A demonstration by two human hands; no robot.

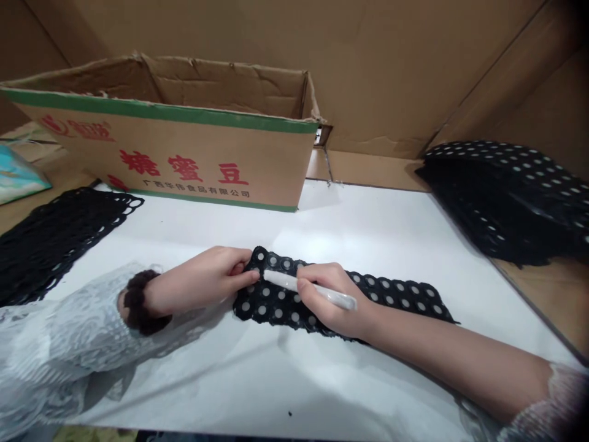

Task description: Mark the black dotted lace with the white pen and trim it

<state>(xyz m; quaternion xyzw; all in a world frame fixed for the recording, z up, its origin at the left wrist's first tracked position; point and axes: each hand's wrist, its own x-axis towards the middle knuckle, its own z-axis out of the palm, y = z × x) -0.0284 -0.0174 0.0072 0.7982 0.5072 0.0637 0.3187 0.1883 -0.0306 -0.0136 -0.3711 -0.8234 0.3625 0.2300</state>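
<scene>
A black strip of joined rings with pale round dots point(405, 294) lies flat on the white work surface. At its left end, my left hand point(214, 279) pinches the edge between thumb and fingers. My right hand point(334, 298) rests over the middle of the strip and grips a white pen-like tool point(280, 279), whose tip touches or hovers just above the strip near my left thumb. The exact kind of tool cannot be made out. My right hand and forearm hide part of the strip.
An open cardboard box point(197, 166) with green edges and red lettering stands behind. A pile of black ring sheets point(59, 239) lies at left, and dotted black sheets point(515, 190) are stacked at right. A blue-green packet point(21, 175) sits at far left. Cardboard panels point(377, 73) rise behind.
</scene>
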